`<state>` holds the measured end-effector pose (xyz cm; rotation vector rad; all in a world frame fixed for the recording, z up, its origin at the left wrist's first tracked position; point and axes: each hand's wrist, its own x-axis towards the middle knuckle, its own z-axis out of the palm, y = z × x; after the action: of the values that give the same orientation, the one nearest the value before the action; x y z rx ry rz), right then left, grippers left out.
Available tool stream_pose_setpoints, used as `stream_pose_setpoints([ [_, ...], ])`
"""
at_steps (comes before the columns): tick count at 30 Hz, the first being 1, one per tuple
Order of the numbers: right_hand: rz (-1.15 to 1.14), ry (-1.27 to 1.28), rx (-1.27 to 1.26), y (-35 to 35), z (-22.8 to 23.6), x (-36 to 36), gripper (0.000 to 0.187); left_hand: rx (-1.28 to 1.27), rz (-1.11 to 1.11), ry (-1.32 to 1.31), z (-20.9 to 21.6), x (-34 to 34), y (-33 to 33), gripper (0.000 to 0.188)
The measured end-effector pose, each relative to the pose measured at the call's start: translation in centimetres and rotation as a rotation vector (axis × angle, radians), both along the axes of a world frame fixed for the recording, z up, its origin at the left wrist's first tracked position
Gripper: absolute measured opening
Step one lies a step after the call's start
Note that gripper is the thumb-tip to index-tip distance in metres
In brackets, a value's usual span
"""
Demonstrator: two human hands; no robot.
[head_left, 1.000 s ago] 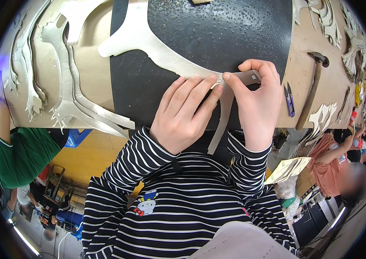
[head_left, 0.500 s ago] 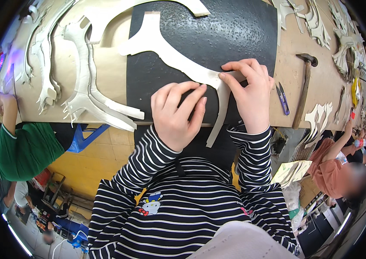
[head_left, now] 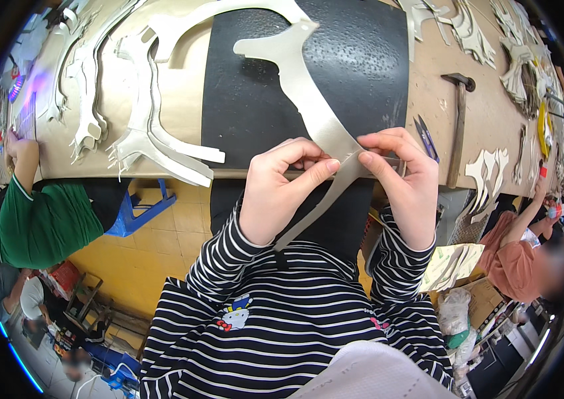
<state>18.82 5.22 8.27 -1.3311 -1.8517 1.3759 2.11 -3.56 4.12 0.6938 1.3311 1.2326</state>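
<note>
A curved, cream leather-like cut piece [head_left: 322,113] reaches from the black mat over the near table edge, one narrow strip hanging down in front of my striped top. My left hand [head_left: 278,186] pinches its left edge between thumb and fingers. Close beside it, my right hand [head_left: 405,183] grips the same piece with thumb and forefinger, right where the narrow strip branches off. The black mat [head_left: 238,133] lies beneath the far end of the piece. Another cream piece [head_left: 195,20] curves across the mat's far left side.
Layered cream pieces [head_left: 139,126] lie on the table to the left. On the right are purple-handled thread snips [head_left: 427,139], a hammer [head_left: 458,126] and more cut pieces [head_left: 488,173]. People sit at both sides: a green sleeve [head_left: 49,226] left, a pink top [head_left: 511,266] right.
Both hands have come nearer to me, drawing the piece over the table edge and turning it. My left thumb and fingers have closed on its edge; the narrow strip has swung left.
</note>
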Motion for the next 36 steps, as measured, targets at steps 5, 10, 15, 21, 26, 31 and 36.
stream_pose_setpoints([
  [5, 0.095, 0.012, 0.006, -1.0, 1.4, 1.4, 0.009, 0.073, -0.129, 0.116, 2.0, 0.1, -0.2, 0.016],
  [10, 0.104, 0.121, -0.127, -2.1, 1.6, 2.5, 0.011, 0.114, -0.245, 0.217, 2.8, 0.2, -1.1, 0.018],
  [15, 0.106, 0.545, -0.647, -2.8, 1.2, 3.4, 0.013, 0.042, -0.282, -0.31, 3.1, 0.8, -2.1, 0.019],
  [21, -0.054, 0.679, -0.91, -3.8, 0.6, 3.4, 0.012, 0.019, -0.266, -0.327, 3.6, 0.7, -1.8, 0.019],
  [26, -0.089, 0.587, -0.557, -4.3, 0.5, 3.4, 0.006, 0.148, -0.276, 0.08, 4.2, 0.6, -2.0, 0.022],
  [31, -0.029, 0.419, -0.296, -4.6, 0.4, 3.3, 0.009, 0.168, -0.215, 0.25, 4.1, 1.2, -2.0, 0.019],
  [36, -0.044, 0.495, -0.408, -4.8, 0.4, 3.4, 0.01, 0.212, -0.141, 0.335, 4.0, 1.9, -2.2, 0.016],
])
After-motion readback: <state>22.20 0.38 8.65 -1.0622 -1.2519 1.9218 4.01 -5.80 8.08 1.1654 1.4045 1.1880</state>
